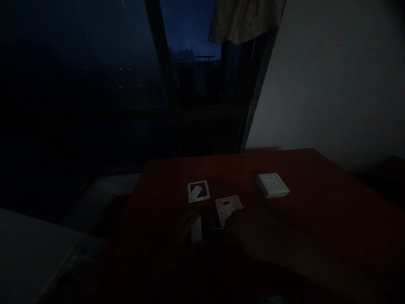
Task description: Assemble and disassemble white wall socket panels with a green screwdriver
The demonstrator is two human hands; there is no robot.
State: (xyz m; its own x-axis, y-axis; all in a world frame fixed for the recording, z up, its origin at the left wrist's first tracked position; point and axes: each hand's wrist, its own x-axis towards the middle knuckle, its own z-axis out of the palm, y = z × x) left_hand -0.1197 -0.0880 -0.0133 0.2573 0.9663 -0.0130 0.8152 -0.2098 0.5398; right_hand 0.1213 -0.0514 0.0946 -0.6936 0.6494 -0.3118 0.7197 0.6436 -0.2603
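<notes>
The picture is very dark. My left hand (186, 228) is closed around a socket module with a pale face (196, 230) and a dark back, held on edge. From the right comes my right hand (245, 228), closed on a screwdriver; its thin metal shaft (217, 228) points left at the module's dark side. Whether the tip touches is too dim to tell. Just beyond my right hand lies an open white back box (225, 207), its near part hidden by the hand. A white square frame (207, 192) lies farther left, with a small pale plate (195, 192) across its opening.
A complete white wall socket (272, 185) sits at the right on the reddish-brown table (230, 169). Behind the table are a dark window (202, 109) with a raised curtain (247, 19) and a pale wall (329, 84). A pale surface (31, 245) is at the lower left.
</notes>
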